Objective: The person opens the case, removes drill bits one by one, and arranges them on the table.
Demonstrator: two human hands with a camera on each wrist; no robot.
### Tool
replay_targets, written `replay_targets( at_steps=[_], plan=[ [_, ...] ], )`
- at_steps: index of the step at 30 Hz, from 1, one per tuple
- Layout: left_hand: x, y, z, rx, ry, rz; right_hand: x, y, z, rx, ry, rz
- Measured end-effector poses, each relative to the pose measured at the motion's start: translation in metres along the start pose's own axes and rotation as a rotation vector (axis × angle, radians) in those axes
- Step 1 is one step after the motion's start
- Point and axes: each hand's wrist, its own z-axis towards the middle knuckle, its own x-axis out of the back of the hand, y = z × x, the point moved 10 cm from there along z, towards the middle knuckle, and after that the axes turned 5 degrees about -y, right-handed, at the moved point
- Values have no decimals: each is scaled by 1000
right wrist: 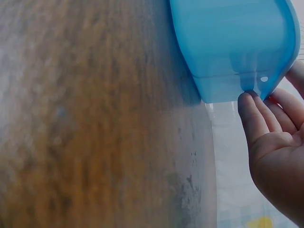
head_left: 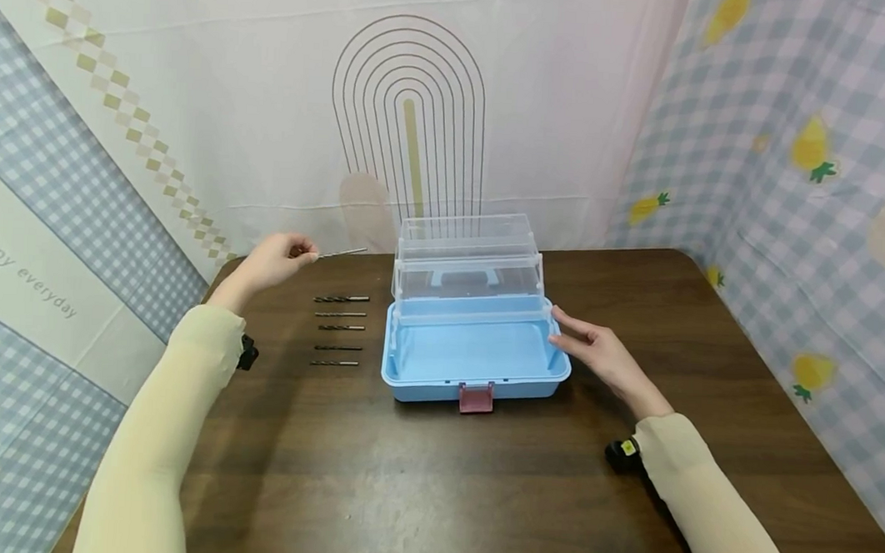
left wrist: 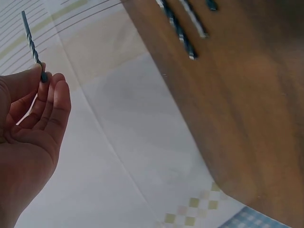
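Note:
My left hand (head_left: 274,259) pinches a thin twist drill bit (head_left: 342,253) between thumb and fingertips, above the table's back left. In the left wrist view, the drill bit (left wrist: 29,38) points upward with its fluted end at the fingertips. A light blue plastic toolbox (head_left: 474,388) stands with its clear lid and trays (head_left: 473,266) raised at the back; its bottom compartment holds nothing visible. At its right side my right hand (head_left: 596,351) holds the rim. The right wrist view has that hand's fingertips (right wrist: 251,107) against the toolbox's outer wall (right wrist: 228,52).
Several drill bits (head_left: 340,328) lie in a column left of the toolbox, roughly parallel. A pink latch (head_left: 476,398) hangs at the box's front. The dark wooden table (head_left: 401,491) meets a printed cloth (head_left: 569,149) behind, with checked cloth at both sides.

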Motion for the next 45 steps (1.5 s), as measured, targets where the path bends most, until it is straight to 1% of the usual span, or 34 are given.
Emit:
replay_targets(
  at_steps=[6, 10, 17, 22, 27, 34, 37, 40, 42, 45],
  plan=[
    [-16, -17, -17, 52, -35, -20, 2, 1, 0, -18, 4, -7],
    [-24, -22, -29, 73, -47, -11, 1, 1, 1, -12, 5, -3],
    [-39, -24, -53, 46, -46, 5, 1, -1, 1, -17, 2, -1],
    [-51, -26, -66, 28, -37, 1, 3, 0, 1, -23, 9, -3],
    [-68, -28, -80, 27, -68, -15, 2, 1, 1, -22, 8, -8],
    [-88, -31, -102, 22, -74, -14, -5, 1, 3, 6, -12, -4],
    [-97, -33, -108, 26, -95, -19, -5, 3, 2, -6, -9, -3],
    [-104, -36, -111, 35, -120, -24, -3, 4, 1, -15, 0, 8],
    [-106, -37, -112, 43, -131, -22, -2, 3, 1, -21, 5, 21],
    [-109, -36, -113, 34, -143, -18, -1, 1, 1, -31, 9, 42]
  ],
)
